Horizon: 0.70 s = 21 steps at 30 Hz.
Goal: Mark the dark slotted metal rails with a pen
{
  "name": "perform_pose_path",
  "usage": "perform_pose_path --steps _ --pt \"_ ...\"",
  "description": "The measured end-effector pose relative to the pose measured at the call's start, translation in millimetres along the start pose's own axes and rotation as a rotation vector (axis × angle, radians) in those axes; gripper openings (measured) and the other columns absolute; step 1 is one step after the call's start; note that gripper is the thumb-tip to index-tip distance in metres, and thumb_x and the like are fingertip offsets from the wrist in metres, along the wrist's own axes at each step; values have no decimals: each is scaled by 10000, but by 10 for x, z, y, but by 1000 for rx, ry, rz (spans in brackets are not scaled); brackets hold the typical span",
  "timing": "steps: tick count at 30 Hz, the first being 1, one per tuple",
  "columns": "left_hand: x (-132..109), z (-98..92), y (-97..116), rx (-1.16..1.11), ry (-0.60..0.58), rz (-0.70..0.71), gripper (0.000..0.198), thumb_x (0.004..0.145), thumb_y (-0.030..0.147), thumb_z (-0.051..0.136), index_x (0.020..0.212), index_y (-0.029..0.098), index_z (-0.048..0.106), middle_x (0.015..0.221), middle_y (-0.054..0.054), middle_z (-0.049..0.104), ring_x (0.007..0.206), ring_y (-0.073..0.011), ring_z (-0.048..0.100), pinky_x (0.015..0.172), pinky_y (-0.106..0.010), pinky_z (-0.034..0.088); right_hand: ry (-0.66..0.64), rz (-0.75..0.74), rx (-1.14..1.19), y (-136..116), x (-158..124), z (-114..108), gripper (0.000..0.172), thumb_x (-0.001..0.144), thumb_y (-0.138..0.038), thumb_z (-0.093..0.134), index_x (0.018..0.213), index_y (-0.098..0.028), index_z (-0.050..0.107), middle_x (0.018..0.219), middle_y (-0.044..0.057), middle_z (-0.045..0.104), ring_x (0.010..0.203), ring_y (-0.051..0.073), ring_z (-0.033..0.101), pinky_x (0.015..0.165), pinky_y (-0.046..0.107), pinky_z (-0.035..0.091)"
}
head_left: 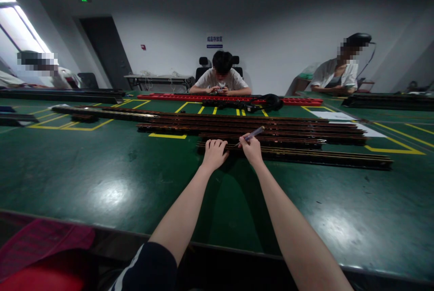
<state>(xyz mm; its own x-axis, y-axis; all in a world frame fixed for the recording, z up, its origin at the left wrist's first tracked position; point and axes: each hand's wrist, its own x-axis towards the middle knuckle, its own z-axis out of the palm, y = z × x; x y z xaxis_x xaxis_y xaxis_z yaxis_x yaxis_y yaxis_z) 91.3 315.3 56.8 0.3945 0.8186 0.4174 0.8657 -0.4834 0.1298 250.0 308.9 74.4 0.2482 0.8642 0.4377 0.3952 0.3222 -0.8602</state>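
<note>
A long dark strip with brassy edge lines point(322, 155) lies across the green table in front of me. My left hand point(215, 154) rests over its left part, fingers bent over the top and the thumb on the near side, gripping it. Just to the right, my right hand point(251, 150) is closed around a slim screwdriver-like tool point(256, 133) with a translucent handle. Its thin tip points down-left to the strip, between my hands. Whether the tip touches is too small to tell. More dark strips with reddish-brown edges point(288, 124) lie side by side just beyond.
The green table point(101, 164) bears yellow tape outlines. Behind the strips lie a red slotted rail point(162, 97) and a coiled black cable point(271, 102). White papers point(369, 130) lie at right. One co-worker point(222, 78) sits opposite; others sit at far left and right.
</note>
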Motion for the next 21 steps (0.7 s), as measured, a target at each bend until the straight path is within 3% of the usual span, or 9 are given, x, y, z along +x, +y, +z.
perform_pose_path --steps 8,21 --pt "6 -14 27 3 10 -16 314 911 285 451 1185 192 575 1229 -95 630 1186 -268 511 1109 -486 294 42 1 63 21 30 2 293 779 -492 537 696 -211 532 597 35 641 624 209 627 694 331 477" --pt "8 33 3 12 28 -10 316 910 273 455 1190 178 567 1222 -99 634 1186 -263 516 1109 -479 294 17 4 39 2 4 2 190 786 -385 540 707 -212 535 594 26 639 609 210 633 662 323 484"
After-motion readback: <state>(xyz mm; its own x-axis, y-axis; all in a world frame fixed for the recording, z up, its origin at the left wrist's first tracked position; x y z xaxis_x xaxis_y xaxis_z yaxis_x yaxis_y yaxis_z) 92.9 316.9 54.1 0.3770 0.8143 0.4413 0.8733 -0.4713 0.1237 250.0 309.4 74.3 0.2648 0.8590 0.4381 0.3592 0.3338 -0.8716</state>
